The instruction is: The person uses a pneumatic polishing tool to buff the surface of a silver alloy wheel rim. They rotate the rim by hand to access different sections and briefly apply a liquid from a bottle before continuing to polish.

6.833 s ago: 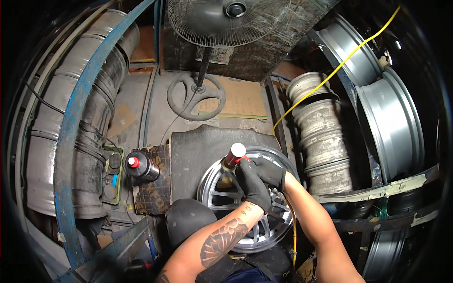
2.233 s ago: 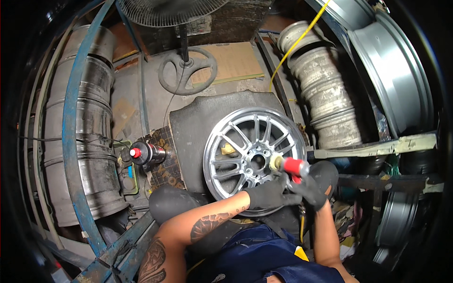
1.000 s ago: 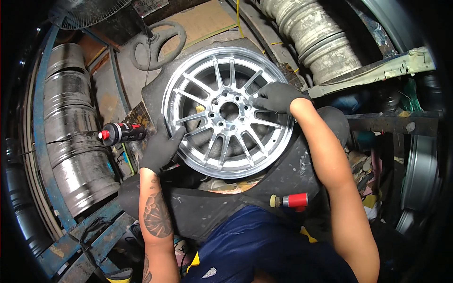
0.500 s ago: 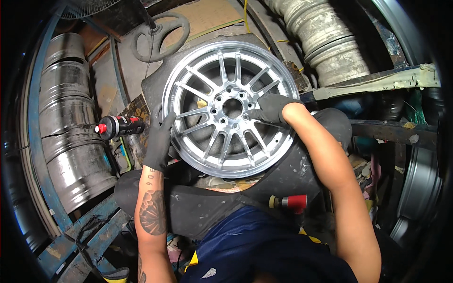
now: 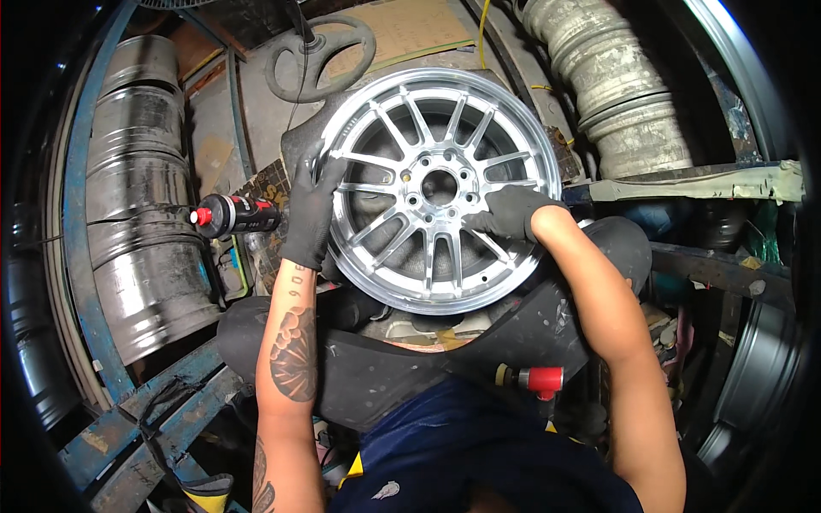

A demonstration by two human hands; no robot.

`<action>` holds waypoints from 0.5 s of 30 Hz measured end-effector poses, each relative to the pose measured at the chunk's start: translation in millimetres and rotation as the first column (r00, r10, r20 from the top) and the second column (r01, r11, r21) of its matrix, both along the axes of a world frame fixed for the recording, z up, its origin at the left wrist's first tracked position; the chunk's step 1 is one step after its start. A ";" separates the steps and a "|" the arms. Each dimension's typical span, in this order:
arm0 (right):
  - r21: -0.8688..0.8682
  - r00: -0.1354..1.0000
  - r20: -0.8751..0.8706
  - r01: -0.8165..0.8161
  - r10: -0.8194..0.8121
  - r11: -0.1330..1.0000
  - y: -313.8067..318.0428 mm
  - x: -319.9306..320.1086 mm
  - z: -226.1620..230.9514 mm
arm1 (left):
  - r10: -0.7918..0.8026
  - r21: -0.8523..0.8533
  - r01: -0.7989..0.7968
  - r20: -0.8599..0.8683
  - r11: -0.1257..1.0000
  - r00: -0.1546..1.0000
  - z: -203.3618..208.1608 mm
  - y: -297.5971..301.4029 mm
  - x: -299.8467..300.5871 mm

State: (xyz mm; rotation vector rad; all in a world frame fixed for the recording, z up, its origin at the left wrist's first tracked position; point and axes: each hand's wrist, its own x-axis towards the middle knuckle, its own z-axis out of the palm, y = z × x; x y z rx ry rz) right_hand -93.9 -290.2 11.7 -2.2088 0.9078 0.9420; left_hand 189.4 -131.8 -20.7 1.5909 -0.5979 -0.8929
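Between left hand (image 5: pixel 310 214) and right hand (image 5: pixel 510 214), silver wheel rim (image 5: pixel 417 185), face up

Grips the outer lip at left with the left hand, gloved in dark grey, thumb over the front and fingers against the outside; lays the right hand, gloved alike, across the spokes at right, fingers pointing in toward the hub; cannot tell whether closed around a spoke or only resting there. Overlaps the dark mat (image 5: pixel 302 134) with the far part of the silver wheel rim, near edge just above the dark trousers (image 5: pixel 532 318); cannot tell whether lying on the mat or lifted from it; shows paired spokes, a round centre hole and a ring of smaller holes.

Below, on the dark trousers, toward the right, a red-and-silver tool (image 5: pixel 541 379), pale yellow pad facing left; near the left hand, by a patterned board (image 5: pixel 269 184), a black bottle (image 5: pixel 245 214), red cap to the left; beyond the mat, a grey steering wheel (image 5: pixel 361 41), just beside a sheet of cardboard (image 5: pixel 419 32); well to the left, behind a blue frame (image 5: pixel 79 248), a row of glossy grey rims (image 5: pixel 137 201); at upper right, a column of worn rims (image 5: pixel 629 103), stained and dull; nearby, a yellow hose (image 5: pixel 484 34).
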 end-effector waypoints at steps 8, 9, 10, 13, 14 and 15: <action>-0.055 1.000 0.005 -0.020 0.020 0.998 -0.1 -5.1 -3.4 | 0.153 0.066 -0.146 -0.118 0.987 0.981 -22.1 27.1 -30.9; -0.048 0.999 0.049 -0.017 0.019 0.999 -1.3 -6.8 -3.1 | 0.155 0.058 -0.147 -0.178 0.987 0.972 -19.2 30.8 -31.1; -0.042 0.998 0.050 -0.023 0.025 0.999 -1.9 -8.9 -3.7 | 0.152 0.053 -0.143 -0.243 0.988 0.958 -14.9 33.7 -32.8; -0.047 0.998 0.058 -0.029 0.032 0.998 -3.8 -11.1 -4.5 | 0.172 0.037 -0.171 -0.383 0.985 0.908 0.6 28.9 -31.5; -0.050 0.998 0.045 -0.036 0.038 0.998 -3.6 -11.2 -4.4 | 0.181 0.034 -0.184 -0.420 0.982 0.889 9.5 25.3 -31.8; -0.054 0.999 0.033 -0.041 0.043 0.998 -3.8 -10.8 -4.8 | 0.157 -0.001 -0.182 -0.502 0.983 0.850 20.7 23.3 -32.6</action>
